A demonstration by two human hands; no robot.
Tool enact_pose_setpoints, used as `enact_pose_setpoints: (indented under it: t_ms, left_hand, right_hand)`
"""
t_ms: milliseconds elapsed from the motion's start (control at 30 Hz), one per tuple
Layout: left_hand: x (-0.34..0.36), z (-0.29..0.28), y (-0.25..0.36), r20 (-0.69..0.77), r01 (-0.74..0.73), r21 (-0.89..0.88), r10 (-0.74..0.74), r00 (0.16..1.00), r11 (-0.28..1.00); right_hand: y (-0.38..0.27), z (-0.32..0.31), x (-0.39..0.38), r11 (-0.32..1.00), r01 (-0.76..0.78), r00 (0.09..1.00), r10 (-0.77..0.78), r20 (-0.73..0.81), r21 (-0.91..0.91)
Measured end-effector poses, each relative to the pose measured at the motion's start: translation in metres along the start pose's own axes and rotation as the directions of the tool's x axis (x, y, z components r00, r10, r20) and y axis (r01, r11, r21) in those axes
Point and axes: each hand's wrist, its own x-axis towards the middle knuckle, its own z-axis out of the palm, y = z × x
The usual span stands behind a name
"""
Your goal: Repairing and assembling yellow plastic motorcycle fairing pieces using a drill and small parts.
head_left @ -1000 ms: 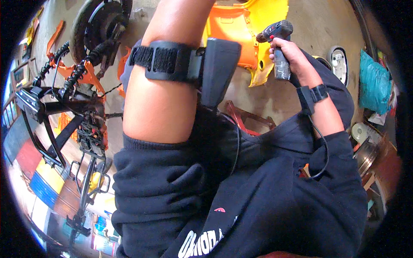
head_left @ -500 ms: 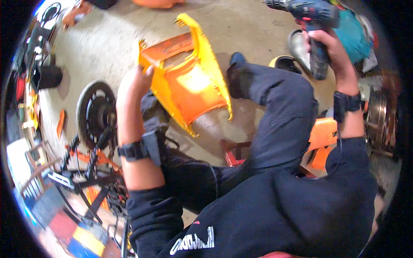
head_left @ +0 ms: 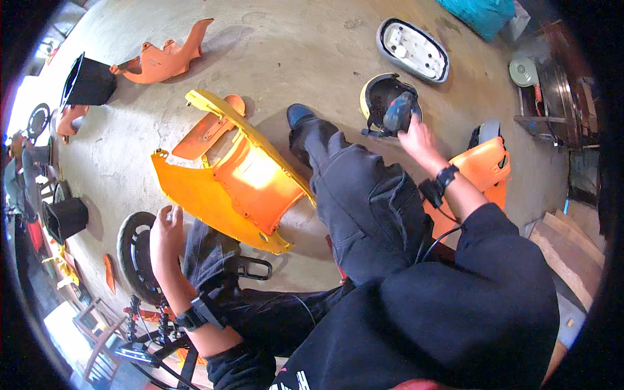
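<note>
My right hand (head_left: 418, 138) grips a dark cordless drill (head_left: 398, 116), held low over a yellow open-face helmet (head_left: 368, 97) with a black inside; whether the drill touches it I cannot tell. Left of it, a yellow and orange plastic fairing panel (head_left: 214, 188) stands tilted between my legs. Just off the panel's near left edge, my left hand (head_left: 167, 237) is raised with fingers loosely apart and nothing in them. Inside the panel's far opening shows a flat orange plastic piece (head_left: 198, 138).
A spoked wheel (head_left: 138, 257) stands beside my left hand. Far left lie an orange curved panel (head_left: 162, 64) and black buckets (head_left: 90, 81). Beyond the helmet is an upturned seat (head_left: 414, 51). An orange panel (head_left: 478, 162) sits by my right forearm, with cardboard (head_left: 569, 250) farther right.
My right hand has lowered the drill from the far right to the helmet. My left hand has come away from the panel's edge and nearer to me. The view has shifted.
</note>
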Motion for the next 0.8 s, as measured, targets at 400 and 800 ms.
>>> enact_pose_setpoints:
  t_ms: [400, 800]
  left_hand:
    - [-0.015, -0.002, 0.043, -0.014, -0.002, -0.002, 0.002, 1.000, 1.000]
    - [-0.047, -0.021, 0.059, 0.041, 0.102, -0.170, -0.097, 0.994, 0.980]
  right_hand:
    - [-0.077, 0.054, 0.078, 0.794, 0.594, 0.793, -0.605, -0.076, -0.130]
    - [-0.153, 0.196, 0.201, 0.902, 0.416, 0.907, -0.421, -0.019, -0.116]
